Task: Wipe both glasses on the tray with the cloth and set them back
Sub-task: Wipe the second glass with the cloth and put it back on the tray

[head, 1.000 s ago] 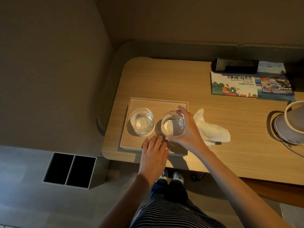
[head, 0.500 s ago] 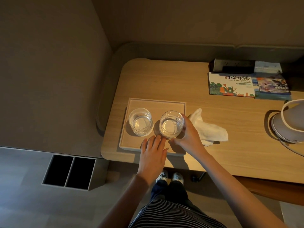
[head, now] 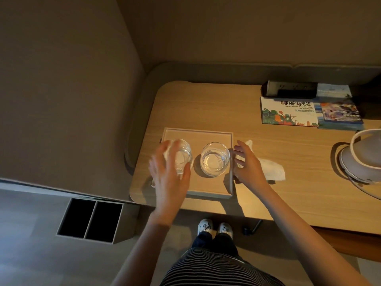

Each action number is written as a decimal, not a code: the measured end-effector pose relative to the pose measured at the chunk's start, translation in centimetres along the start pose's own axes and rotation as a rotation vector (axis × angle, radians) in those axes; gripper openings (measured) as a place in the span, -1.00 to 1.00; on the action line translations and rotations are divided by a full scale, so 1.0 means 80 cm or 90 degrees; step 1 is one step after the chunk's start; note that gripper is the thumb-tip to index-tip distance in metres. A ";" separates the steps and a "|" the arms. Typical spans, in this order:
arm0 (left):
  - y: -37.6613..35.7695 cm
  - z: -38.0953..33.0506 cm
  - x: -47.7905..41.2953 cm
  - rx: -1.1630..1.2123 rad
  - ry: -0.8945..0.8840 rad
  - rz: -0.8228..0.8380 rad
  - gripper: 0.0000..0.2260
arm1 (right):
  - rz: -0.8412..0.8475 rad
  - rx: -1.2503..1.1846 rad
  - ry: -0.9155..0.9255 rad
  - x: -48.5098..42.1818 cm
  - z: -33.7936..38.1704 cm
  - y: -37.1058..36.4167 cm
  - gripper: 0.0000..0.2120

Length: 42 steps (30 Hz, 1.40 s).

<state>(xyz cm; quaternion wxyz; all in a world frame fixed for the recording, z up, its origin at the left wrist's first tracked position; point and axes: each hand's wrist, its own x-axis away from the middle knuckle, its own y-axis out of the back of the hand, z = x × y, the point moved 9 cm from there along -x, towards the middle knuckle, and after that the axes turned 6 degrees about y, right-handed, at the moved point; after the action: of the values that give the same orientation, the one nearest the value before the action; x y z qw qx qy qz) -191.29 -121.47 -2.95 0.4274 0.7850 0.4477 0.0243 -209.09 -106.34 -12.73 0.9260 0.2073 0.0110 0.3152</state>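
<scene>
Your left hand (head: 169,172) is curled round the left glass (head: 181,156) at the tray's (head: 198,132) left end, fingers on its far side and thumb on the near side; blur hides whether the glass has left the tray floor. Your right hand (head: 247,164) is spread and holds nothing, hovering just over the white cloth (head: 272,169), which lies on the desk (head: 206,104) beside the tray's right rim. The right glass (head: 215,158) stands upright in the tray between the 2 hands, w/ nothing touching it.

Looks like the pickup step. Grip low on the wall, not the rim, and lift straight up so you don't clip the neighbour. Bunch the cloth into your palm first, then bring glass & cloth together over the desk, not past its edge.
</scene>
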 end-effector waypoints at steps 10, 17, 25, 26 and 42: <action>-0.080 0.129 -0.002 0.222 0.393 0.326 -0.02 | -0.032 0.379 -0.036 0.014 -0.072 0.063 -0.45; -0.074 0.120 -0.013 0.281 0.369 0.257 -0.25 | 0.057 0.591 -0.047 0.017 -0.102 0.045 -0.31; -0.046 0.103 -0.028 0.395 0.397 0.242 -0.22 | -0.083 0.442 -0.171 -0.035 -0.079 0.050 -0.42; -0.041 0.097 -0.033 0.426 0.399 0.248 -0.21 | -0.083 0.410 -0.226 -0.038 -0.084 0.049 -0.40; -0.108 -0.080 -0.058 0.786 0.502 0.487 -0.28 | -0.211 -0.059 0.118 0.028 0.121 0.132 -0.98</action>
<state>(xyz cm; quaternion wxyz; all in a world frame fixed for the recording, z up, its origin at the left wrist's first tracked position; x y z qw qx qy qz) -202.67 -118.63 -3.29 -0.3070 0.9106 0.1997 0.1918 -211.90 -101.12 0.48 0.9688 0.1300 0.1161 0.1761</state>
